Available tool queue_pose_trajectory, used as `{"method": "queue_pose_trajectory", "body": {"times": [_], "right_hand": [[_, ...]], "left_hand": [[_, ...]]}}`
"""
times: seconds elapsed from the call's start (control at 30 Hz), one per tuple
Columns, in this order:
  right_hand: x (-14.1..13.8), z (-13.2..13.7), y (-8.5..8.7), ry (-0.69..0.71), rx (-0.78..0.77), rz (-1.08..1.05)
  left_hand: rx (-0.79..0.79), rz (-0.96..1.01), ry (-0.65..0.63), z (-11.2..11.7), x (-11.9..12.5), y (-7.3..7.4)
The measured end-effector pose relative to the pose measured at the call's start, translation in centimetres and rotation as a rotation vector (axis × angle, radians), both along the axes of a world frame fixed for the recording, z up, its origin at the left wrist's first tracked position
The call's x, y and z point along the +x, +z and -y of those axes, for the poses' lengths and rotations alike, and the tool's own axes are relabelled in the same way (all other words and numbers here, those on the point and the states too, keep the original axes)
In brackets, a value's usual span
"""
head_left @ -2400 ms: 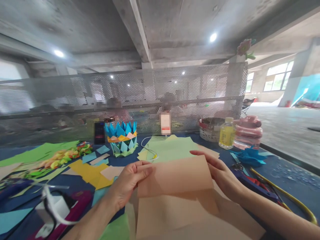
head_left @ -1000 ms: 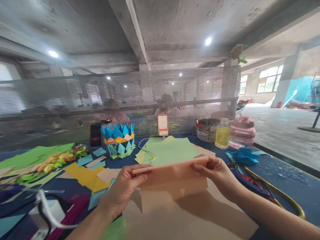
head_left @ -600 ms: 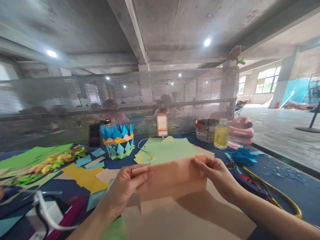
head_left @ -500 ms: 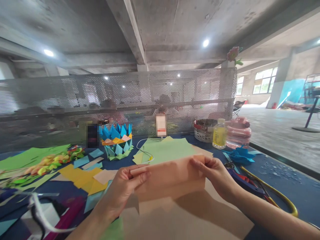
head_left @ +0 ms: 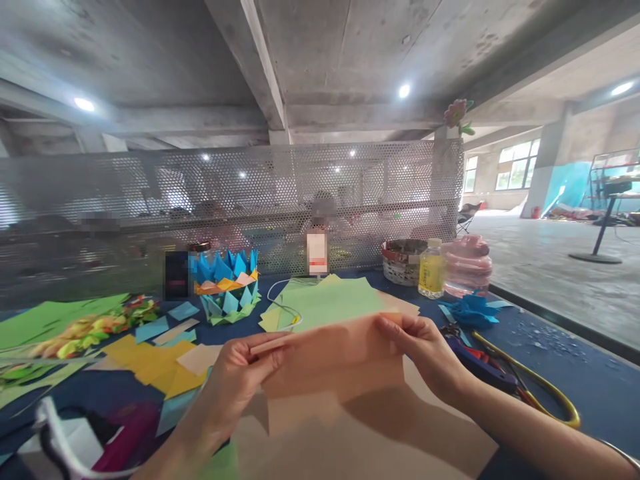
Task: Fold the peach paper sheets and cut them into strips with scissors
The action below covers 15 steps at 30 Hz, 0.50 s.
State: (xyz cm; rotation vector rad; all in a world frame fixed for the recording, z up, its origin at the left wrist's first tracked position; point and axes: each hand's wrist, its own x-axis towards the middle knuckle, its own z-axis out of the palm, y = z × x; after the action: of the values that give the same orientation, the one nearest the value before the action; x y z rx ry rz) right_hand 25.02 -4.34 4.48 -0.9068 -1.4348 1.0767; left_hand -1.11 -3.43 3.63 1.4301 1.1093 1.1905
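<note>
A sheet of peach paper, folded over along its far edge, is held up between my two hands. My left hand pinches its left end, thumb on top and fingers behind. At the right end, the thumb and fingers of my right hand close on the folded edge. Below the held sheet lies more peach paper, partly in its shadow. A stack of pale green paper is just beyond the fold.
Left are a blue folded-paper basket, yellow paper pieces and paper flowers. Right are yellow-handled scissors, a blue paper flower, a yellow bottle, a pink jug and a woven basket. A perforated panel stands behind.
The whole view has shifted slightly, so things appear a little further left. Both hands keep their grip on the peach paper; the left end of the fold looks slightly flatter.
</note>
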Motion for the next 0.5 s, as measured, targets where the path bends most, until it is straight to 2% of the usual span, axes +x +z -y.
{"method": "queue_pose_trajectory", "body": {"times": [0.27,0.5], "right_hand": [[0.27,-0.31,-0.61,-0.048,-0.081,-0.062],[0.12,0.06,-0.3,0.016,-0.096,-0.128]], "left_hand": [[-0.018,0.023,-0.02,0.3,0.4,0.36],[-0.004,-0.002,-0.088,-0.02,-0.14,0.03]]}}
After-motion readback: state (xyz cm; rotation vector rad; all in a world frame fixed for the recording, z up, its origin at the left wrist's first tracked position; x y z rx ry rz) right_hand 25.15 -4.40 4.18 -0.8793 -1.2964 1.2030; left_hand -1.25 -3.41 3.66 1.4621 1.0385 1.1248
